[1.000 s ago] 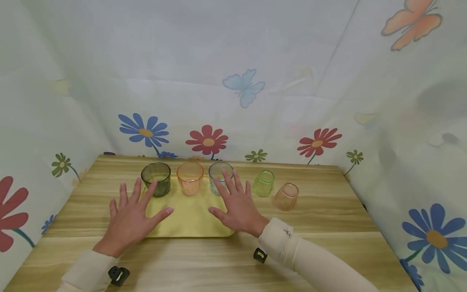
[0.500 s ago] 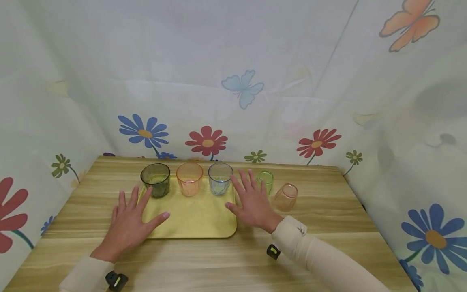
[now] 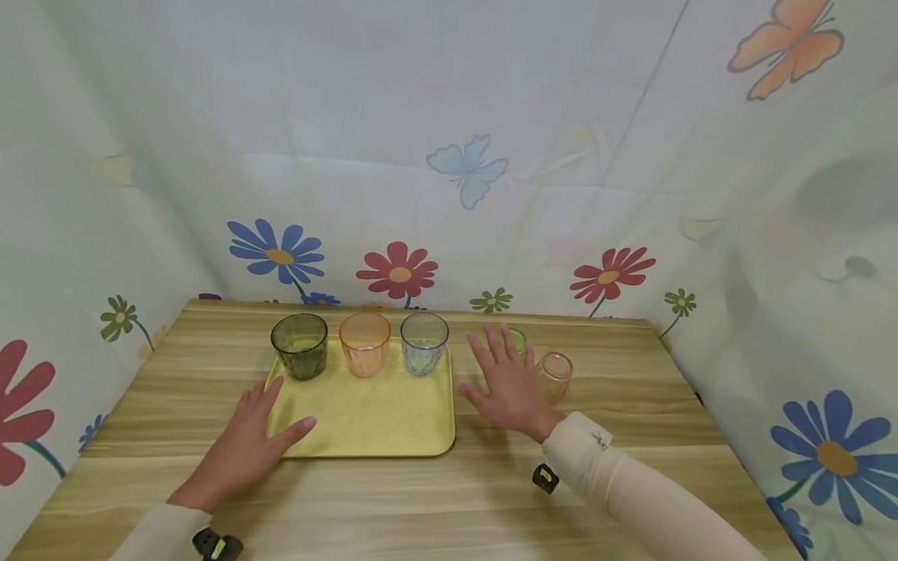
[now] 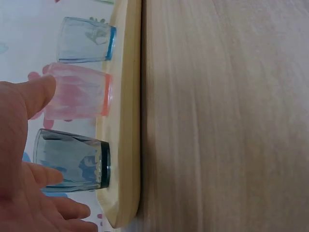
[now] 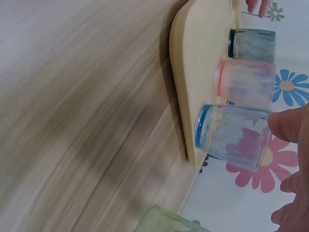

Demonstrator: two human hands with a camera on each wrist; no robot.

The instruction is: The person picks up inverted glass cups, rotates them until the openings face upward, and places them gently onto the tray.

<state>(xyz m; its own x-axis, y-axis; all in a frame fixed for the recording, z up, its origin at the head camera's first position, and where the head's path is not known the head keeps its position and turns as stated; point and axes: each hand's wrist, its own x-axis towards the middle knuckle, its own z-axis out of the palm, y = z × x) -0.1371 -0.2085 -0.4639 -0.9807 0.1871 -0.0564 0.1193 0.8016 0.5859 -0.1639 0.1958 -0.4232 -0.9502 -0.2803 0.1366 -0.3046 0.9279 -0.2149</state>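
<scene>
Three glasses stand upright in a row along the far side of a yellow tray (image 3: 365,425): a dark grey-green glass (image 3: 302,351), a pink-orange glass (image 3: 365,347) and a clear glass with a blue tint (image 3: 424,347). My left hand (image 3: 242,448) hovers at the tray's left edge, fingers spread, holding nothing. Right of the tray, my right hand (image 3: 512,389) is held out with spread fingers, partly covering a green glass (image 3: 519,340). Just beyond that hand is a small orange glass (image 3: 556,374), seemingly upside down. In the right wrist view, the green glass (image 5: 166,222) shows only in part.
A wood-grain table (image 3: 631,436) lies under everything. Behind and at both sides hangs a pale cloth (image 3: 337,117) printed with flowers and butterflies. Each sleeve carries a small black strap piece, one of them a black buckle (image 3: 546,478) below the right cuff.
My right hand has moved right, from in front of the blue-tinted glass to in front of the green one. My left hand has drawn slightly back toward me. The glasses and tray stayed put.
</scene>
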